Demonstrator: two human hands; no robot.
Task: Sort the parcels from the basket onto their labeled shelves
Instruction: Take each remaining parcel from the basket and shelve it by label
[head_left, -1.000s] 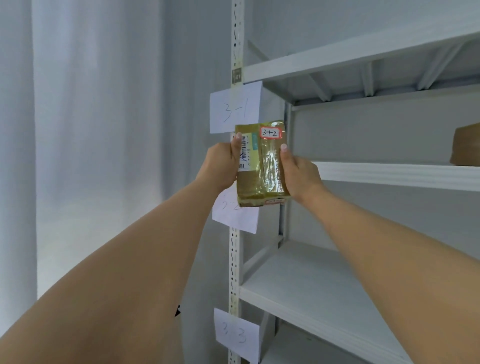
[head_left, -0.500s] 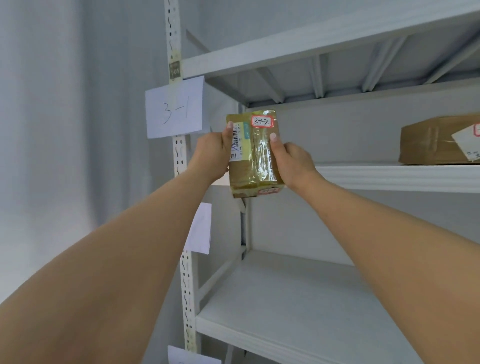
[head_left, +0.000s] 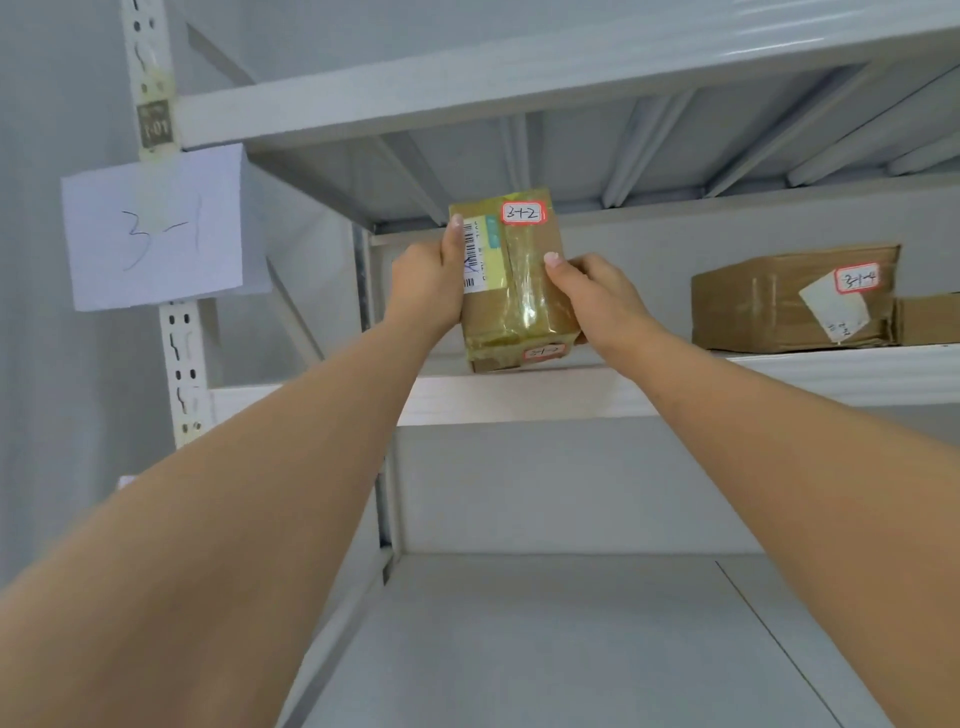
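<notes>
Both hands are gripping a taped brown parcel (head_left: 511, 283) at upper centre of the frame. The left hand (head_left: 423, 288) is clamping its left side, thumb lying up along the barcode label (head_left: 475, 254). The right hand (head_left: 597, 299) is clamping the right side, thumb pressing on the shiny tape across the front; its other fingers are curling behind the parcel, out of sight. The parcel is standing upright, a red-edged sticker (head_left: 523, 213) at its top reading 3-1-2 (handwritten, a bit blurry). Its bottom edge is sitting right at the front lip of the shelf (head_left: 779, 374) running across mid-frame; cannot tell if it is resting on it or just above.

A paper sign (head_left: 156, 226) at upper left is hanging on the perforated upright (head_left: 179, 353) and showing 3-1. At right of the frame a bigger brown parcel (head_left: 769, 301) is lying flat on the same shelf, well apart from the held one, with its own red-edged sticker. A lower shelf (head_left: 545, 649) is filling the bottom centre between both forearms.
</notes>
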